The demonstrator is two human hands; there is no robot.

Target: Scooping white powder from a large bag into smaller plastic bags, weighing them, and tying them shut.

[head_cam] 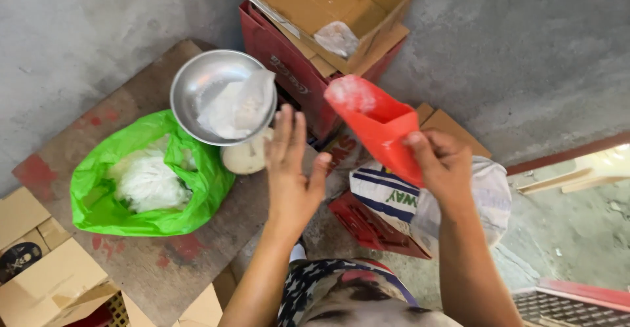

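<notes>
My right hand (441, 164) grips a red plastic scoop (374, 120) by its lower end, its open mouth dusted with white powder and tilted up to the left. My left hand (293, 169) is raised open beside it, fingers spread, holding nothing, just right of a round metal scale pan (197, 81). In the pan lies a clear plastic bag of white powder (233, 107). Below the pan's edge a cream-coloured scale body (246, 156) peeks out.
A green plastic bag (105, 196) holding white stuff sits open on a worn wooden board (151, 261). Red crates (289, 81) carry an open cardboard box (315, 2). A white woven sack (394, 199) stands under the scoop. More cardboard boxes (46, 281) lie at lower left.
</notes>
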